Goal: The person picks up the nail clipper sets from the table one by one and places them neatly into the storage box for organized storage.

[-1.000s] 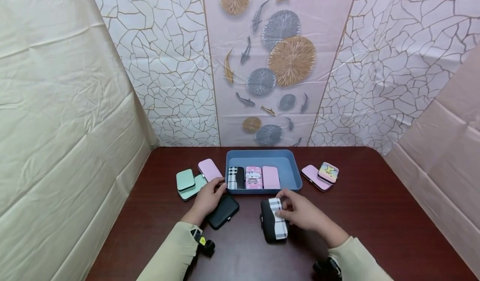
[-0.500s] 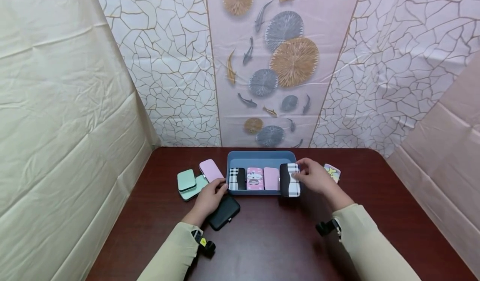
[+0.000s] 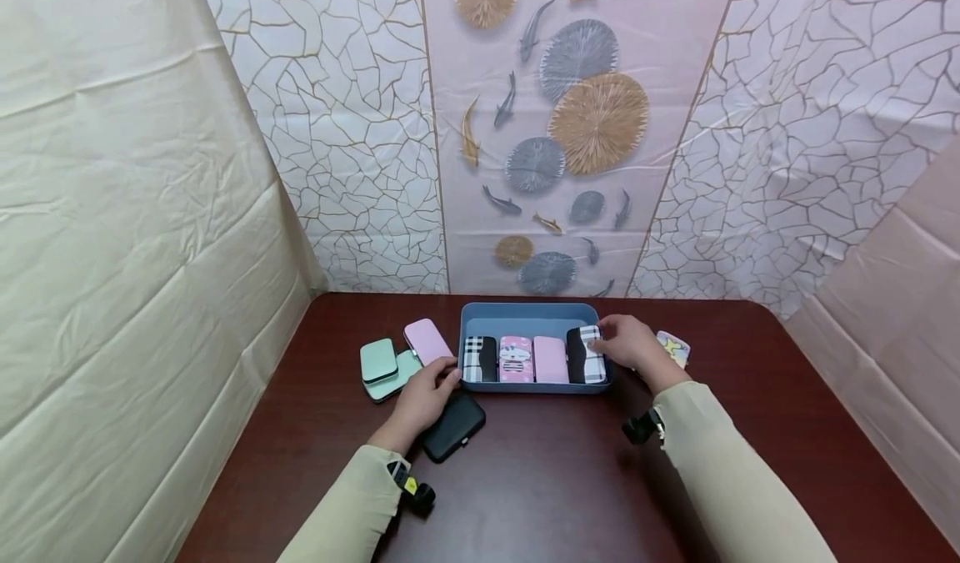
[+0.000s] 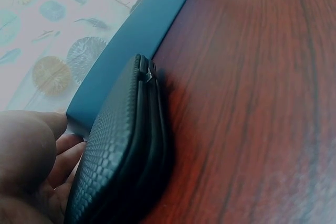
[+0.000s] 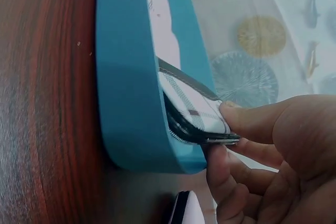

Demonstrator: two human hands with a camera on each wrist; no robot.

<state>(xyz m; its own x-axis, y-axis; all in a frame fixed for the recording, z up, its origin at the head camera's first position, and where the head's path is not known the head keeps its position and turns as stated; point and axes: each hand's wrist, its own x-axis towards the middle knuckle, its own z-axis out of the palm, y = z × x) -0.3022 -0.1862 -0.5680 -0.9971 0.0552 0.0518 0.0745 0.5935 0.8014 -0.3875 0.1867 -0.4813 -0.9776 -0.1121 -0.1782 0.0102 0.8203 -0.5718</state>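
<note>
In the head view my right hand [image 3: 633, 350] holds a small black-and-white plaid case [image 3: 587, 354] at the right end of the blue tray [image 3: 536, 388]. The right wrist view shows thumb and fingers pinching the end of this plaid case [image 5: 191, 100], which is tilted at the tray's wall. My left hand [image 3: 422, 400] grips the tray's front left corner, thumb at the rim and fingers curled by the side. A black textured clasp case [image 4: 118, 140] lies on the table beside that hand. To the left in the tray stand another plaid case [image 3: 480, 359], a cat-print pink case [image 3: 516, 359] and a plain pink case [image 3: 551, 359].
Two mint-green cases [image 3: 378, 359] overlap left of the tray, with a lilac-pink case [image 3: 427, 340] beside them. A rainbow-coloured case [image 3: 674, 348] lies to the right, partly behind my right hand. Patterned cloth [image 3: 540, 129] hangs behind the dark red table [image 3: 540, 480].
My right hand has carried the plaid case from the table in front up and right, then down into the tray's right end. My left hand stays at the tray's corner.
</note>
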